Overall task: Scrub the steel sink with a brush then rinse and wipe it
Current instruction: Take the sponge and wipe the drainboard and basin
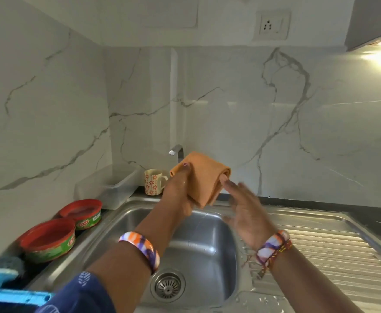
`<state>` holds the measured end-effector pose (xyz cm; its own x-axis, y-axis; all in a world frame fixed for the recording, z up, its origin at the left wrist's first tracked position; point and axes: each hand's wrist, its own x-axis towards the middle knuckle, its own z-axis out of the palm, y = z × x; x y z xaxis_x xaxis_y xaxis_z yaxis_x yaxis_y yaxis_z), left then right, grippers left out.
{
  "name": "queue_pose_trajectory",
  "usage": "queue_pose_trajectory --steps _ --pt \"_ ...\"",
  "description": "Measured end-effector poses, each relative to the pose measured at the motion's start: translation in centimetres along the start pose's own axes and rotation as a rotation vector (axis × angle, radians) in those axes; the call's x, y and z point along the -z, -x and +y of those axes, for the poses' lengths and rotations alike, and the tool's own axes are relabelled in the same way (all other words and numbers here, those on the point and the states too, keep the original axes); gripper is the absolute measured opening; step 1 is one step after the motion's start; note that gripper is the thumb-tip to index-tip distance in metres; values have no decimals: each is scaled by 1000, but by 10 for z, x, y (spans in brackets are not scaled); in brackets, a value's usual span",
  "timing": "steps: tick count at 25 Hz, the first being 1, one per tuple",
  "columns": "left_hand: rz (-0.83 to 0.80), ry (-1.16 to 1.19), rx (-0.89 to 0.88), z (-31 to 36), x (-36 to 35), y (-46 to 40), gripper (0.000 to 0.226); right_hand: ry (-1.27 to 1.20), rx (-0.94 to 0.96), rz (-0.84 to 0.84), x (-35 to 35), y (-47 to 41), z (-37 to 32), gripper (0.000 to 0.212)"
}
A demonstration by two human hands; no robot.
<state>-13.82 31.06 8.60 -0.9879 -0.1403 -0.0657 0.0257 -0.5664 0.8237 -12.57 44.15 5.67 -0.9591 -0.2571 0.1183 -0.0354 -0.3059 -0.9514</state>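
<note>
My left hand (180, 190) holds a folded orange cloth (204, 177) up in the air above the back of the steel sink (203, 247). My right hand (245, 211) hovers just right of the cloth with straight fingers, its fingertips at the cloth's lower right fold; it is blurred. The sink basin is bare, with a round drain (167, 286) at its front. A blue-handled brush (6, 288) lies on the counter at the lower left. The tap (177, 152) stands behind the cloth.
Two red-and-green tubs (49, 239) (83, 212) sit left of the sink. A clear plastic box (108, 184) and a flowered mug (154, 182) stand at the back left. The ribbed drainboard (320, 251) stretches to the right. Marble wall behind.
</note>
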Motion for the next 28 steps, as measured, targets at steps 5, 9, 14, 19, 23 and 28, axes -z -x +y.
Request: queue_pose_trajectory --steps 5,9,14,19,23,28 --pt "307 -416 -66 -33 23 -23 57 -420 -190 -124 -26 -25 51 66" --pt "382 -994 -46 -25 111 -54 64 -331 -358 103 -37 -74 91 8" --pt "343 -1913 42 0 236 -98 55 156 -437 389 -78 -162 159 19" --pt "132 -2258 -70 -12 277 -145 47 748 54 234 -132 -236 205 48" --pt "225 -2534 73 -24 292 -171 50 1242 277 -3 -150 -297 240 61" --pt "282 -2552 53 -20 286 -170 40 1559 199 -273 -167 -324 277 56"
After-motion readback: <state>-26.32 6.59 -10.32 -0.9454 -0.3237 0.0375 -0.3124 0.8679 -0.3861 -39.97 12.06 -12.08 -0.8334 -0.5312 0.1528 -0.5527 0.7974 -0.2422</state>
